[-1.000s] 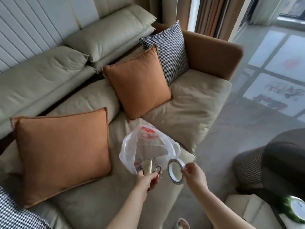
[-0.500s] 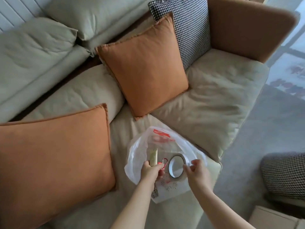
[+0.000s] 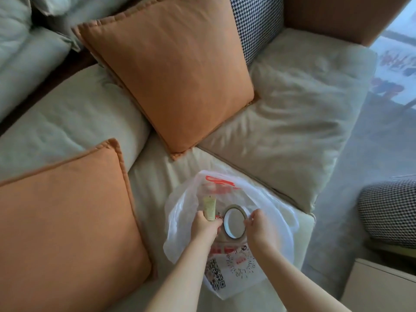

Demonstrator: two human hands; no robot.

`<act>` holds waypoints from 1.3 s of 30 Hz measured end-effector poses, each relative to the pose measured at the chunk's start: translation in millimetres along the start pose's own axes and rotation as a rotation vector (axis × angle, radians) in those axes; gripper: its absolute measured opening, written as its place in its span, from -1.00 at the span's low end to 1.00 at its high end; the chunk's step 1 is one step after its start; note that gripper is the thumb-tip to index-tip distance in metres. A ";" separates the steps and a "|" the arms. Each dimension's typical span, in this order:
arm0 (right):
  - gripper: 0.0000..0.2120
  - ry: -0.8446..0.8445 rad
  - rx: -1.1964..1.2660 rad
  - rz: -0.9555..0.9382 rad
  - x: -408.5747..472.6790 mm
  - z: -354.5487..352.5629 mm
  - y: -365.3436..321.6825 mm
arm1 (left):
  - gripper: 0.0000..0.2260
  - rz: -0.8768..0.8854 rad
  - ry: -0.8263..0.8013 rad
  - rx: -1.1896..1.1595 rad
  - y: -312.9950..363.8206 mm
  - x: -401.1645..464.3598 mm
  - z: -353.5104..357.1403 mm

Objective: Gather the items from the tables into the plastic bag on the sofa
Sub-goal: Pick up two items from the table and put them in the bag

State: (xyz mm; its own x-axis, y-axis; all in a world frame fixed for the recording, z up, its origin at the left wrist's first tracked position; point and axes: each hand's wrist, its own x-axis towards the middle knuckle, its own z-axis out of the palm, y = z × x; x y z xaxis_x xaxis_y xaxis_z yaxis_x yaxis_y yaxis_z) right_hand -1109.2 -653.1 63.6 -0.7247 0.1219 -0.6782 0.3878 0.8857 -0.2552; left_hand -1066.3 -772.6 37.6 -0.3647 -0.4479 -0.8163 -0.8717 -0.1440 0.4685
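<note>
The plastic bag [image 3: 265, 212] lies open on the sofa [image 3: 299, 104] seat, at about six o'clock from the middle orange cushion [image 3: 171, 82]. Both hands are over its mouth. The left hand [image 3: 203, 226] is closed around a pale tube [image 3: 209, 208], which stands upright out of the fist with its far end toward twelve o'clock; a small red thing [image 3: 218, 216] shows beside the thumb, too little of it visible to name, perhaps a clip. The right hand [image 3: 258, 228], at three o'clock from the left, pinches the rim of a tape roll [image 3: 234, 221] between thumb and fingertips, the roll tilted so that its hole faces up. The lower edge of the roll is hidden behind the left hand, and I cannot tell whether it touches the bag. Red print and a square code mark show through the bag's film near the wrists, blurred. A second orange cushion [image 3: 67, 228] lies at nine o'clock from the bag, cut off by the frame. A houndstooth cushion [image 3: 256, 25] is half hidden behind the middle one.
</note>
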 end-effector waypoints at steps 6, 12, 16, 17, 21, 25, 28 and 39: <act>-0.76 -0.049 -0.150 -0.134 -1.6 -6.0 1.8 | -0.62 -0.020 -0.015 0.066 -2.5 0.1 0.5; -0.56 -0.069 -0.177 -0.178 -4.8 -11.1 -2.1 | -0.58 0.003 -0.069 0.181 8.5 -11.0 -0.2; -0.63 -0.041 -0.161 -0.184 -13.5 -21.1 -1.3 | -0.66 0.044 -0.127 0.215 13.6 -27.4 4.0; -0.66 -0.027 -0.160 -0.190 -15.9 -26.0 0.1 | -0.70 0.056 -0.135 0.227 15.1 -32.9 5.2; -0.75 0.034 -0.118 -0.172 -27.0 -46.1 19.3 | -0.83 0.153 -0.167 0.389 17.0 -56.5 11.9; -0.71 0.083 -0.076 -0.117 -38.7 -65.8 52.4 | -0.75 0.335 -0.200 0.663 21.6 -83.9 25.4; -0.71 0.121 -0.008 -0.056 -45.4 -79.1 85.9 | -0.74 0.441 -0.239 0.793 25.9 -105.6 45.3; -0.78 0.185 0.088 0.040 -63.1 -107.6 259.3 | -0.75 0.570 -0.386 0.993 -5.5 -179.6 174.7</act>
State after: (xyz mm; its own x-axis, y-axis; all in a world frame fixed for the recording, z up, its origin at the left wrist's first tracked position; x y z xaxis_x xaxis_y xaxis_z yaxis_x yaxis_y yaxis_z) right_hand -1024.3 -382.9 114.4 -0.7965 0.2438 -0.5533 0.4612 0.8368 -0.2950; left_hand -1053.2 -537.3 122.6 -0.7050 0.0907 -0.7034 -0.3640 0.8049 0.4686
